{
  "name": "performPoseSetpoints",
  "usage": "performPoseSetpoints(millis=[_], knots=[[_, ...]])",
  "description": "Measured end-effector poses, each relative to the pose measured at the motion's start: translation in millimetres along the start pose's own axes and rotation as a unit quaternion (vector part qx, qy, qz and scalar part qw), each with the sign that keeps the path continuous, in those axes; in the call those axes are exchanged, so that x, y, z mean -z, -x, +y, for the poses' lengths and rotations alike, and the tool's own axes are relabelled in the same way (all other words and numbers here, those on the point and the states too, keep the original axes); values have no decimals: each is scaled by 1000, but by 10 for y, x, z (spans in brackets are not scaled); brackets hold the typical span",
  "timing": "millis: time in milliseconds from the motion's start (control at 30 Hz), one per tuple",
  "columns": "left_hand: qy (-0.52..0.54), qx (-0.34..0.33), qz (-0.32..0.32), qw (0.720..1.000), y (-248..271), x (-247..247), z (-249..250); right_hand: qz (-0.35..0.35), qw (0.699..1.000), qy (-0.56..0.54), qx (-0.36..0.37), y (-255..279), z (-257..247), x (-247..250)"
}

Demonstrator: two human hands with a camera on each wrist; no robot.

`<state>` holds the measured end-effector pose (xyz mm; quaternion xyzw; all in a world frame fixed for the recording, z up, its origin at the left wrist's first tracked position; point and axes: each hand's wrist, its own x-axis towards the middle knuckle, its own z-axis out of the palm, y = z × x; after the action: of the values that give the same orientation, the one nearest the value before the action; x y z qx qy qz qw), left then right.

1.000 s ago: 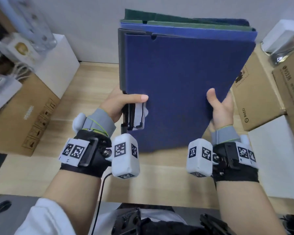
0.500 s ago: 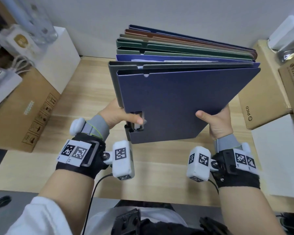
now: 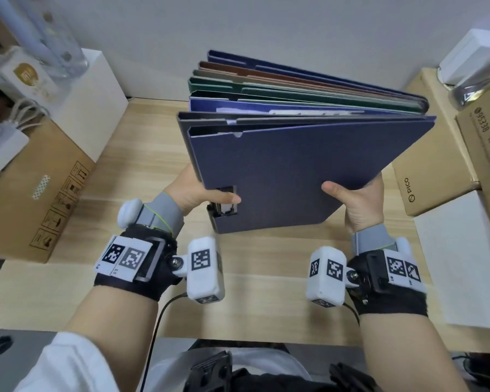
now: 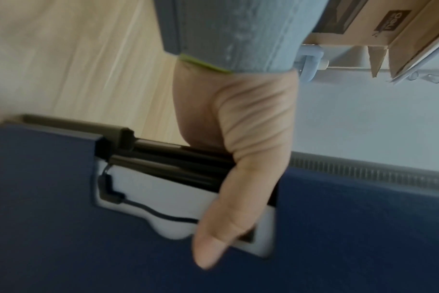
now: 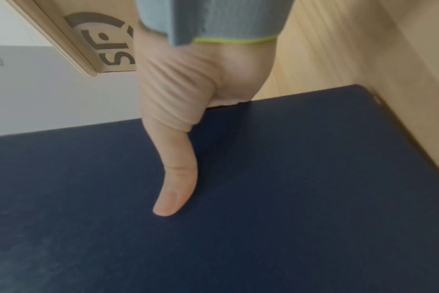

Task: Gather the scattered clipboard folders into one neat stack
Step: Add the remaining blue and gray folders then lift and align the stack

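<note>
Clipboard folders, a fanned bundle of navy, green and brown boards (image 3: 300, 171), are gripped by left hand (image 3: 195, 190) and right hand (image 3: 357, 202) above the pale wooden tabletop (image 3: 142, 165). Squaring step judged in hand (edges remain splayed); next move calls for aligning them and laying the bundle flat.

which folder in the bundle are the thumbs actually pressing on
The dark navy folder at the front of the bundle, nearest the person. The left hand and right hand have their thumbs on its cover; the blue, green and brown folders fan out behind it.

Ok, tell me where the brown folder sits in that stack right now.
In the head view the brown folder is near the back of the stack, just behind the green folders and in front of the rearmost navy folder.
</note>
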<state>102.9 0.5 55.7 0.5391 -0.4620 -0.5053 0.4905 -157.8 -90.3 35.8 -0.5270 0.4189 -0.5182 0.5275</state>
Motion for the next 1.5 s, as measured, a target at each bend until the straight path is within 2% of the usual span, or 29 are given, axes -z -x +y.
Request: performPoseSetpoints(millis=[200, 433, 600, 700, 900, 1267, 1500], knots=[[-19, 17, -33, 999, 12, 0, -31, -3, 999, -26, -33, 89, 30, -22], [-15, 26, -55, 998, 41, -1, 32, -15, 999, -4, -31, 102, 10, -21], [-51, 45, -32, 997, 40, 25, -10, 3, 999, 8, -36, 96, 32, -12], [-36, 46, -17, 998, 53, 14, 9, 14, 1000, 3, -25, 87, 32, -30], [-19, 40, -16, 999, 41, 24, 32, 21, 999, 10, -30, 85, 80, 8], [-43, 107, -35, 993, 52, 34, -174, 19, 993, 45, -105, 236, 302, 13], [-66, 104, -27, 992, -4, 41, -148, 45, 993, 50, -95, 245, 311, -29]])
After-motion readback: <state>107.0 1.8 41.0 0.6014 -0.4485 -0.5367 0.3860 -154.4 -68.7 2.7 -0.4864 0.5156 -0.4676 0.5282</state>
